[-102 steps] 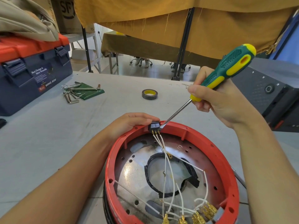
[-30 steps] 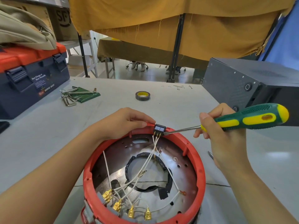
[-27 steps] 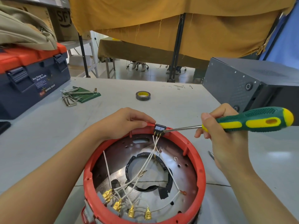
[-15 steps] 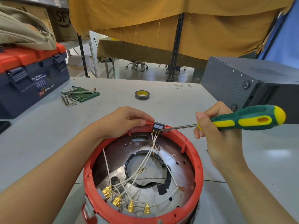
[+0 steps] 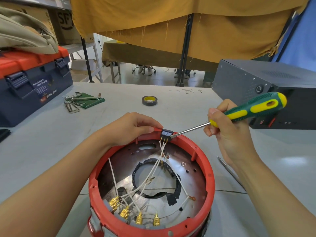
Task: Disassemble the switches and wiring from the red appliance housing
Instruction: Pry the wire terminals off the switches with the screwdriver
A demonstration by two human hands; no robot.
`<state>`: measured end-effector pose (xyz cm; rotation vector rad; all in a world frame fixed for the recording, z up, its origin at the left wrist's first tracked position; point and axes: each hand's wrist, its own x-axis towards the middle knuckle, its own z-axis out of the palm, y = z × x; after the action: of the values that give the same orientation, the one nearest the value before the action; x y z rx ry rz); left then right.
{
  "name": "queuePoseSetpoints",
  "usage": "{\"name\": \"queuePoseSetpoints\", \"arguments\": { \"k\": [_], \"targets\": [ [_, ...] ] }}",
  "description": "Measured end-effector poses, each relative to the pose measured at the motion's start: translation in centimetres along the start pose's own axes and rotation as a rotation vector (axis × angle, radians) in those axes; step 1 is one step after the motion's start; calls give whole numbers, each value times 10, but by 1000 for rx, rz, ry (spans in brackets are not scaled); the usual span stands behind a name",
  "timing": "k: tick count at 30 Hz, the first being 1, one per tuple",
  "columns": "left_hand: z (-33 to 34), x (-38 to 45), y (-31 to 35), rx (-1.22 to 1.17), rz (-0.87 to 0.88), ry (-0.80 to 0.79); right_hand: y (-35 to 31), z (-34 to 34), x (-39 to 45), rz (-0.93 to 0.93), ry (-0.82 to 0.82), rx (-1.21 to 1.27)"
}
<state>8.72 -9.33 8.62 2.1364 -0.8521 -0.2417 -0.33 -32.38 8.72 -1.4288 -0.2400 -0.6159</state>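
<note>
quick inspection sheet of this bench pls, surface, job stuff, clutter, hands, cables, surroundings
surface: grey table, scuffed.
job's things: red housing open side up; black switch in its far rim.
clutter: tape roll, hex keys, toolbox, grey case.
hands: left hand steadies the rim beside the switch; right hand holds a screwdriver, tip at the switch.
cables: white wires run from the switch to brass terminals.
surroundings: yellow cloth, cardboard box.
</note>
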Motion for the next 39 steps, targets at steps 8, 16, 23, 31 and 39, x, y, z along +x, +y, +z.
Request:
{"name": "queuePoseSetpoints", "arguments": {
  "k": [8, 16, 23, 31, 39],
  "targets": [
    [1, 0, -1, -17, 1, 0, 1, 0, 22, 109, -27, 67],
    [1, 0, -2, -30, -7, 12, 2, 7, 29, 104, -80, 58],
    [1, -1, -1, -35, -2, 22, -16, 8, 37, 123, -127, -53],
    [1, -2, -2, -13, -7, 21, -43, 12, 29, 192, -123, -346],
    [0, -3, 0, 3, -1, 20, -66, 11, 19, 99, -150, -467]
  ]
}}
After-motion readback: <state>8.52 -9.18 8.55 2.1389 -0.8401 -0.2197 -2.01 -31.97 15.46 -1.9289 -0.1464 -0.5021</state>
